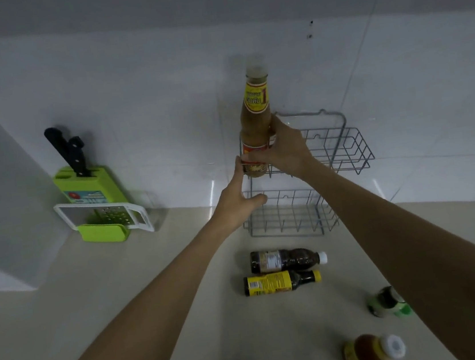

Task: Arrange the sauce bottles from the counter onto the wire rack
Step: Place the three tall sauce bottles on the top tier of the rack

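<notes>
A tall sauce bottle (pixel 255 109) with tan contents and a yellow-red label stands upright at the left end of the upper tier of the grey wire rack (pixel 345 145). My right hand (pixel 283 147) grips its lower body. My left hand (pixel 236 193) touches the bottle's base with its fingertips and rests its thumb on the rack's lower tier. On the counter lie a dark bottle with a white cap (pixel 286 259) and a dark bottle with a yellow label (pixel 278 282). A green-capped bottle (pixel 387 302) and a brown bottle with a white cap (pixel 374 351) stand nearer me.
A green knife block (pixel 88 183) with black-handled knives stands at the left against the tiled wall, with a white and green grater (pixel 103 220) in front of it. The beige counter (pixel 154 294) runs toward me. A white corner block sits at far left.
</notes>
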Demonstrator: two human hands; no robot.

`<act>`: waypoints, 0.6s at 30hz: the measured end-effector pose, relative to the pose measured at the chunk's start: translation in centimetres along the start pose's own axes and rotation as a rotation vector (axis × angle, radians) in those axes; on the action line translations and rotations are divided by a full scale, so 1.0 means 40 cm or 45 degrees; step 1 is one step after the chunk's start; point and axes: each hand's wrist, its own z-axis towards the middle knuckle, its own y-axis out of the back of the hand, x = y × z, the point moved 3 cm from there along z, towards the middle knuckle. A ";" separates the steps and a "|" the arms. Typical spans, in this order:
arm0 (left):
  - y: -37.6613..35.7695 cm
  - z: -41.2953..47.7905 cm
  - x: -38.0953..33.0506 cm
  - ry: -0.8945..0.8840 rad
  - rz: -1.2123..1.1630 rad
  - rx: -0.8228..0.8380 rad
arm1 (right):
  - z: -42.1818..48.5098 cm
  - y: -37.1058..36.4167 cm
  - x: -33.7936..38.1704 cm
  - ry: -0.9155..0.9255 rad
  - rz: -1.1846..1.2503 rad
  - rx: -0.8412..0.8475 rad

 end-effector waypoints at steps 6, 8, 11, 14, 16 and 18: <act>0.004 -0.005 -0.002 -0.049 0.023 0.013 | -0.015 -0.009 0.016 -0.013 -0.107 -0.002; 0.007 -0.006 -0.002 -0.067 0.083 -0.007 | -0.011 -0.014 0.020 -0.057 -0.112 0.048; 0.007 -0.017 0.009 -0.080 0.150 -0.048 | -0.036 -0.022 0.035 0.004 -0.052 -0.042; 0.017 -0.044 0.069 0.033 0.174 -0.130 | -0.153 -0.024 -0.006 0.285 -0.112 -0.474; 0.028 -0.068 0.128 0.096 0.233 -0.115 | -0.248 -0.054 -0.112 0.290 -0.260 -0.271; 0.029 -0.091 0.176 0.134 0.313 -0.055 | -0.321 -0.102 -0.257 0.051 -0.383 0.293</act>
